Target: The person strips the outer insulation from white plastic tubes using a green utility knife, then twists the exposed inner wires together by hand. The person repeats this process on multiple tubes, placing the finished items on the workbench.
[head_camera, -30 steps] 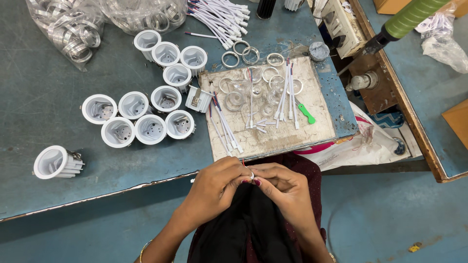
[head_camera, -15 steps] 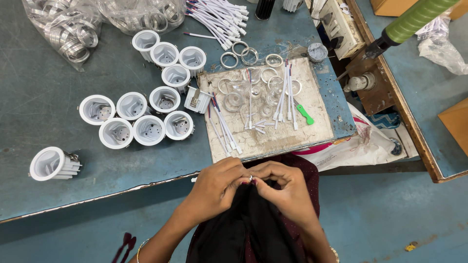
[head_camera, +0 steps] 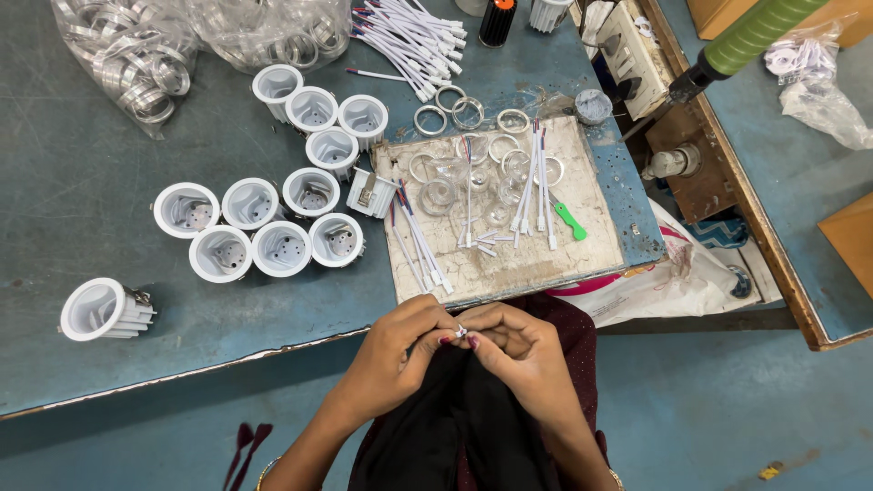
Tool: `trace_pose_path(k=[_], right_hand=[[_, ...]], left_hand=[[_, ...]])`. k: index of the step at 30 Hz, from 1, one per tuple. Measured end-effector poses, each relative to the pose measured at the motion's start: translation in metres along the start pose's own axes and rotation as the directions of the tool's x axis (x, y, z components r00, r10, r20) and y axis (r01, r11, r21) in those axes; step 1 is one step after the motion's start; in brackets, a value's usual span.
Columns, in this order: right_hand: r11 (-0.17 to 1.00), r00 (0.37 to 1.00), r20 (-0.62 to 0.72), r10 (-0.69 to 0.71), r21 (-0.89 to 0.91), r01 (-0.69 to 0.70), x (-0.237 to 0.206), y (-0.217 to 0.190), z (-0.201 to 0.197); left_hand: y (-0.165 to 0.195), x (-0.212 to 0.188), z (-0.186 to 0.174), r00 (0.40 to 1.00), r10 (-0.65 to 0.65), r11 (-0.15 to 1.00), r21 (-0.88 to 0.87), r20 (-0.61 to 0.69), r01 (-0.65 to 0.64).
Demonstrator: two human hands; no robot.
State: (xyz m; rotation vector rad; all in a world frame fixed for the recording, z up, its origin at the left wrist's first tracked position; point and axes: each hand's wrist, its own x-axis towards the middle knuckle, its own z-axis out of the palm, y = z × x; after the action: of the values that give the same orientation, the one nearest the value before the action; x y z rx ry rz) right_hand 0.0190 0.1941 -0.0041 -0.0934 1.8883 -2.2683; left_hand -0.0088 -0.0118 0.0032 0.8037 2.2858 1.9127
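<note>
My left hand and my right hand meet just below the table's front edge, over my lap. Their fingertips pinch one tiny white part between them; what kind of part it is I cannot tell. Right above the hands lies a worn white work board carrying clear lenses, metal rings and short white cables. A small green tool rests on the board's right side.
Several white round lamp housings stand left of the board, one lying apart at far left. Bags of metal rings and a bundle of cables sit at the back. A green-handled tool hangs at upper right.
Both hands have stayed together on the small part, with only slight finger motion. The view has shifted a little.
</note>
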Motion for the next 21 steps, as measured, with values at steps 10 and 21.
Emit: trace_pose_path(k=[10, 21], right_hand=[[0.738, 0.901, -0.144, -0.410, -0.633, 0.234, -0.002, 0.002, 0.030], [0.835, 0.755, -0.500, -0.425, -0.538, 0.114, 0.077, 0.001, -0.095]], left_hand=[[-0.002, -0.003, 0.001, 1.000, 0.023, 0.998, 0.058, 0.003, -0.023], [-0.010, -0.044, -0.034, 0.950, -0.253, 0.967, -0.094, -0.182, 0.239]])
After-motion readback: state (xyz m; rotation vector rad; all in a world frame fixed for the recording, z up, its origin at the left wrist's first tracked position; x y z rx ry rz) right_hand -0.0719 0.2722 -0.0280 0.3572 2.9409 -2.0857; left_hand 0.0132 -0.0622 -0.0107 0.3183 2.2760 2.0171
